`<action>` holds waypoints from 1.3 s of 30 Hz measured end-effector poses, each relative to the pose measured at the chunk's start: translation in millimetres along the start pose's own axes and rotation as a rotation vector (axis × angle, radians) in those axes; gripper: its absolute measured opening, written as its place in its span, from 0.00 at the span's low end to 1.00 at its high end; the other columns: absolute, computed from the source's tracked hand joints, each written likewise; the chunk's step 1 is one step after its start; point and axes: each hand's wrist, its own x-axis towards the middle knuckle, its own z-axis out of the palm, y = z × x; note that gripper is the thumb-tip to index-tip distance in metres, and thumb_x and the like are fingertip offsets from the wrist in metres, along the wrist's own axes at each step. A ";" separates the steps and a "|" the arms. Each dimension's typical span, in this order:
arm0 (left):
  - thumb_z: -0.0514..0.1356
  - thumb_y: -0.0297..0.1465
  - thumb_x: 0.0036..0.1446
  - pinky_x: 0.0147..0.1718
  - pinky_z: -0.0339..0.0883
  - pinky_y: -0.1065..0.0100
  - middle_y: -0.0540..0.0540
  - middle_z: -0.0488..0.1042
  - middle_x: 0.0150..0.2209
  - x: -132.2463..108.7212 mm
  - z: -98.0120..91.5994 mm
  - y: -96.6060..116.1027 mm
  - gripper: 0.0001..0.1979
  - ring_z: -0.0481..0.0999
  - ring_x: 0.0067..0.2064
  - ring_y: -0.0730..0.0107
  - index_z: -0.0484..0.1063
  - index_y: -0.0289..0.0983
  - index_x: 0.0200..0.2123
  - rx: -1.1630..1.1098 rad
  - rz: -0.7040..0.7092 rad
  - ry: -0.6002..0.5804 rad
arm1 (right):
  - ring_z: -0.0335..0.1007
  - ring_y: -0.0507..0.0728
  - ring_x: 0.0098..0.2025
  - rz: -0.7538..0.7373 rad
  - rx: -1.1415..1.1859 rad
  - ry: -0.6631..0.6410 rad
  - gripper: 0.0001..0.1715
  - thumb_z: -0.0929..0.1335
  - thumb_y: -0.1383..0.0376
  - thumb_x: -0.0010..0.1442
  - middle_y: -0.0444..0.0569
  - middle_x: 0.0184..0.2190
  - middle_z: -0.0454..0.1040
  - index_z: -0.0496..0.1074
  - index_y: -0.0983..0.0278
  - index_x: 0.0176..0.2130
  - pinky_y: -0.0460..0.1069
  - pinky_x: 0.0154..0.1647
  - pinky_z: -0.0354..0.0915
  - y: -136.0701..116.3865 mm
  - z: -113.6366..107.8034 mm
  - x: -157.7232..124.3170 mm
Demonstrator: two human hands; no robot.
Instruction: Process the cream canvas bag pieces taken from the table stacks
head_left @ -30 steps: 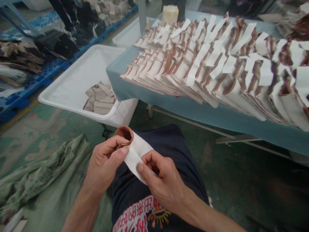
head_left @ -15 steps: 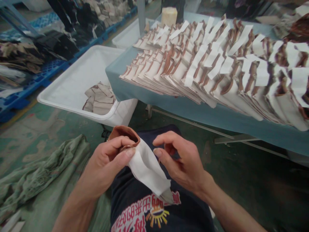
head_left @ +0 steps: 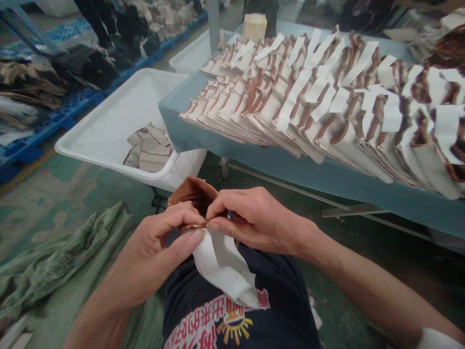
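Note:
Over my lap I hold a small brown leather piece (head_left: pixel 191 191) with a white lining strip (head_left: pixel 222 265) hanging down from it. My left hand (head_left: pixel 160 252) pinches the brown edge between thumb and forefinger. My right hand (head_left: pixel 254 218) has come in from the right and pinches the same edge just beside the left thumb. Both hands are closed on the piece. The white strip droops over my dark printed shirt (head_left: pixel 232 310).
A blue-covered table (head_left: pixel 290 167) ahead carries overlapping rows of several similar brown-and-white pieces (head_left: pixel 312 97). A white tub (head_left: pixel 109 121) at left holds a few beige pieces (head_left: pixel 148 148). Green cloth (head_left: pixel 54 261) lies on the floor at left. Dark stacks fill the blue pallets beyond.
My right hand let go of the white strip's lower end, rose, and now pinches the brown edge next to my left thumb. The strip hangs free.

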 end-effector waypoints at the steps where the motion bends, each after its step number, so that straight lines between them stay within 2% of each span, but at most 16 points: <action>1: 0.63 0.33 0.67 0.36 0.70 0.71 0.50 0.77 0.33 0.6 1.0 1.4 0.09 0.76 0.36 0.67 0.81 0.39 0.34 0.004 -0.008 -0.005 | 0.66 0.50 0.31 0.054 0.057 -0.021 0.09 0.69 0.64 0.73 0.42 0.31 0.74 0.74 0.63 0.38 0.45 0.33 0.60 -0.3 -0.1 0.6; 3: 0.63 0.34 0.67 0.34 0.69 0.72 0.50 0.75 0.32 1.7 3.5 3.5 0.09 0.74 0.34 0.68 0.80 0.38 0.34 0.004 -0.034 -0.013 | 0.58 0.49 0.28 0.195 0.267 -0.061 0.13 0.70 0.61 0.72 0.38 0.27 0.66 0.71 0.63 0.35 0.45 0.30 0.55 1.1 1.8 1.4; 5: 0.63 0.36 0.66 0.31 0.67 0.73 0.51 0.74 0.30 2.4 6.1 3.9 0.10 0.71 0.31 0.70 0.79 0.38 0.33 -0.006 -0.073 -0.018 | 0.53 0.48 0.26 0.342 0.543 -0.103 0.20 0.73 0.53 0.69 0.36 0.25 0.62 0.68 0.63 0.33 0.44 0.27 0.52 5.9 7.2 0.8; 8: 0.65 0.38 0.64 0.26 0.63 0.75 0.50 0.73 0.28 3.3 9.2 1.2 0.12 0.68 0.28 0.72 0.78 0.37 0.32 -0.043 -0.134 -0.038 | 0.46 0.47 0.23 0.561 0.872 -0.152 0.28 0.77 0.46 0.59 0.34 0.22 0.57 0.64 0.61 0.29 0.44 0.22 0.45 16.3 20.9 -3.2; 10: 0.66 0.39 0.62 0.25 0.61 0.76 0.51 0.71 0.26 4.2 10.2 -1.7 0.13 0.66 0.27 0.73 0.77 0.36 0.30 -0.080 -0.161 -0.063 | 0.40 0.46 0.22 0.690 1.015 -0.172 0.29 0.79 0.48 0.55 0.31 0.20 0.52 0.61 0.60 0.28 0.44 0.20 0.39 21.6 30.5 -6.7; 13: 0.68 0.39 0.60 0.23 0.57 0.77 0.52 0.68 0.25 5.6 11.2 -6.6 0.14 0.62 0.26 0.75 0.76 0.35 0.28 -0.158 -0.192 -0.091 | 0.35 0.45 0.21 0.777 1.130 -0.177 0.26 0.78 0.52 0.53 0.29 0.19 0.49 0.60 0.59 0.27 0.44 0.20 0.36 23.6 39.6 -10.3; 19: 0.72 0.41 0.57 0.23 0.57 0.77 0.53 0.68 0.24 7.1 15.9 -17.2 0.15 0.62 0.24 0.76 0.76 0.36 0.29 -0.304 -0.227 -0.001 | 0.36 0.45 0.21 0.746 1.121 -0.078 0.30 0.81 0.50 0.51 0.29 0.18 0.50 0.61 0.60 0.27 0.44 0.20 0.35 16.4 36.8 -8.9; 24: 0.73 0.40 0.57 0.22 0.56 0.78 0.54 0.68 0.24 5.3 18.1 -19.4 0.16 0.60 0.24 0.78 0.74 0.36 0.27 -0.378 -0.217 -0.002 | 0.38 0.45 0.21 0.678 1.085 -0.045 0.33 0.82 0.47 0.51 0.30 0.19 0.52 0.63 0.61 0.28 0.45 0.21 0.36 12.3 32.8 -9.4; 28: 0.71 0.39 0.56 0.23 0.57 0.77 0.53 0.69 0.25 6.1 20.3 -16.1 0.14 0.62 0.25 0.77 0.75 0.36 0.27 -0.321 -0.210 0.025 | 0.40 0.46 0.21 0.647 1.060 -0.041 0.35 0.81 0.43 0.54 0.30 0.19 0.51 0.62 0.60 0.28 0.45 0.22 0.38 12.5 34.1 -12.4; 33: 0.68 0.36 0.54 0.20 0.53 0.76 0.55 0.65 0.22 11.2 26.1 -8.3 0.12 0.58 0.22 0.78 0.72 0.36 0.25 -0.119 -0.153 0.109 | 0.54 0.48 0.24 0.575 0.899 0.106 0.33 0.80 0.40 0.58 0.36 0.23 0.63 0.68 0.62 0.32 0.45 0.24 0.51 11.9 38.4 -18.7; 36: 0.67 0.38 0.57 0.20 0.54 0.76 0.55 0.66 0.22 13.2 19.6 -6.7 0.12 0.60 0.23 0.77 0.74 0.37 0.27 -0.077 -0.139 0.041 | 0.55 0.48 0.26 0.548 0.863 0.135 0.32 0.79 0.41 0.60 0.36 0.25 0.64 0.69 0.63 0.33 0.46 0.26 0.52 12.2 36.8 -21.3; 39: 0.66 0.39 0.63 0.25 0.62 0.76 0.52 0.74 0.27 14.5 4.2 -4.9 0.12 0.69 0.27 0.73 0.80 0.37 0.31 0.040 -0.074 -0.075 | 0.53 0.48 0.26 0.518 0.853 0.124 0.32 0.79 0.40 0.60 0.37 0.25 0.64 0.69 0.63 0.33 0.45 0.25 0.50 13.1 32.6 -21.6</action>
